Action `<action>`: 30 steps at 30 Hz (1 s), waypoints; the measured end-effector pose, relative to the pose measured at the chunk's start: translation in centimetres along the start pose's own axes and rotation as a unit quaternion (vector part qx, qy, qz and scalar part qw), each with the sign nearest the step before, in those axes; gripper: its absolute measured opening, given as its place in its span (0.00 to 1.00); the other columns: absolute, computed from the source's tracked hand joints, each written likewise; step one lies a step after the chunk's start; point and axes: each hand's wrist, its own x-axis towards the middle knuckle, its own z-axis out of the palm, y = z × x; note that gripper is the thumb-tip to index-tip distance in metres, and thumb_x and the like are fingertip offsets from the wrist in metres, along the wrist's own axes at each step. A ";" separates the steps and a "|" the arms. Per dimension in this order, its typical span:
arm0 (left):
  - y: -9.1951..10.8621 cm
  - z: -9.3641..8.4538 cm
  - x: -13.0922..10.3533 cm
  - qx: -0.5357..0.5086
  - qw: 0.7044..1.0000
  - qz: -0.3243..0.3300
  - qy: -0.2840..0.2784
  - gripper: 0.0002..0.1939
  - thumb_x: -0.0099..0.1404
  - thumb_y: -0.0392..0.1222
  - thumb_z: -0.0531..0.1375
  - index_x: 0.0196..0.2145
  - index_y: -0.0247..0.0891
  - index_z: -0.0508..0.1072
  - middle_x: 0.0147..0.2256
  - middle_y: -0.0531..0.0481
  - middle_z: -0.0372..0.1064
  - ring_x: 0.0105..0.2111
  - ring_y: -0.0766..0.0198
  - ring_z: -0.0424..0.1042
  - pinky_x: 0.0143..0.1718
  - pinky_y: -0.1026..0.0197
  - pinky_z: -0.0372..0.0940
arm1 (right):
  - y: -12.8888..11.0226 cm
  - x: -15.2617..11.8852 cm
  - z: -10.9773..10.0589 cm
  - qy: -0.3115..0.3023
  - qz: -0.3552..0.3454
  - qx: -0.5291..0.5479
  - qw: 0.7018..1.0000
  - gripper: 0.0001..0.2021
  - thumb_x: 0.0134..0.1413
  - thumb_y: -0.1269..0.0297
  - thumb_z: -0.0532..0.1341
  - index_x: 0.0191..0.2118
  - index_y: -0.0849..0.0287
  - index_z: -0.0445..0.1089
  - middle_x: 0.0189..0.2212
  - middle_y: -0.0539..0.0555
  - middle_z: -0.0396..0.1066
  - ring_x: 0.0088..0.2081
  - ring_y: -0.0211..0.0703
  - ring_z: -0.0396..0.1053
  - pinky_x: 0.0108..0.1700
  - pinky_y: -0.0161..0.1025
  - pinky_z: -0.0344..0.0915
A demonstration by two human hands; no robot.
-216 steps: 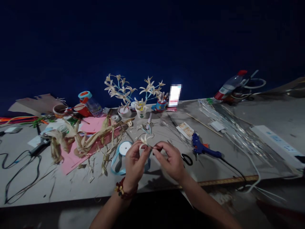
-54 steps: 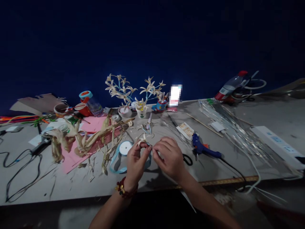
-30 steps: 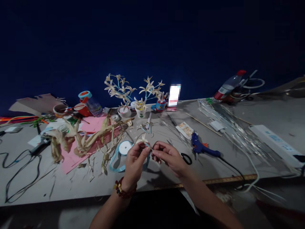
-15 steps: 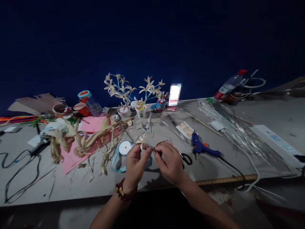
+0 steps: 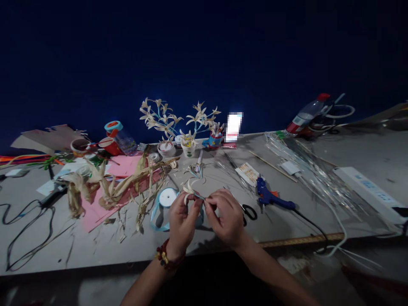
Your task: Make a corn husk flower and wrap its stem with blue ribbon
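Observation:
A small cream flower (image 5: 188, 190) with narrow petals is held just above the table, its bluish wrapped stem (image 5: 199, 196) pointing right. My left hand (image 5: 182, 215) pinches the stem close to the petals. The fingertips of my right hand (image 5: 225, 216) are closed on the stem's other end. Behind my left hand lies a spool of light blue ribbon (image 5: 168, 197), its loose ribbon looping down onto the table. Black-handled scissors (image 5: 250, 212) lie partly hidden beside my right hand. Finished cream flowers on blue stems (image 5: 162, 121) stand in small pots at the back.
Dried corn husks (image 5: 108, 191) lie on pink paper (image 5: 127, 165) at the left. A blue glue gun (image 5: 270, 196) with its cord rests right of my hands. Farther right are wires in clear plastic (image 5: 318, 170) and a white power strip (image 5: 369, 191). A lit phone (image 5: 233, 127) stands at the back.
Both hands stay in nearly the same place. The flower has turned slightly between my fingers, and its petals now face a little differently.

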 end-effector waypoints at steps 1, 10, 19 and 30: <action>0.0 -0.1 0.0 0.003 1.000 0.005 -0.005 0.08 0.66 0.45 0.64 0.31 0.39 0.75 0.32 0.49 0.70 0.35 0.60 0.68 0.40 0.61 0.64 | 0.0 0.1 -0.2 -0.007 0.020 0.021 1.000 0.06 0.59 0.73 0.58 0.35 0.54 0.65 0.28 0.52 0.69 0.33 0.47 0.67 0.41 0.46 0.64; -0.2 -0.7 0.7 -0.019 0.999 -0.005 -0.040 0.08 0.64 0.45 0.66 0.31 0.39 0.77 0.33 0.48 0.72 0.35 0.59 0.70 0.40 0.60 0.65 | 0.8 1.3 -1.6 -0.140 0.217 0.267 0.928 0.09 0.65 0.63 0.57 0.33 0.56 0.70 0.30 0.50 0.70 0.34 0.43 0.68 0.39 0.39 0.64; -0.2 -0.6 0.8 -0.086 0.994 -0.017 -0.063 0.07 0.63 0.43 0.67 0.29 0.39 0.78 0.34 0.47 0.72 0.37 0.59 0.71 0.41 0.59 0.66 | 0.5 0.6 -0.5 -0.107 0.323 0.397 0.853 0.13 0.53 0.54 0.69 0.33 0.57 0.70 0.30 0.49 0.67 0.33 0.39 0.65 0.37 0.36 0.64; -0.7 -0.3 0.5 -0.144 0.985 -0.045 -0.078 0.04 0.64 0.41 0.67 0.36 0.39 0.78 0.33 0.51 0.71 0.31 0.64 0.70 0.33 0.63 0.68 | 0.2 0.4 -0.2 -0.088 0.317 0.427 0.842 0.14 0.60 0.53 0.65 0.29 0.57 0.70 0.25 0.48 0.68 0.28 0.38 0.64 0.33 0.35 0.61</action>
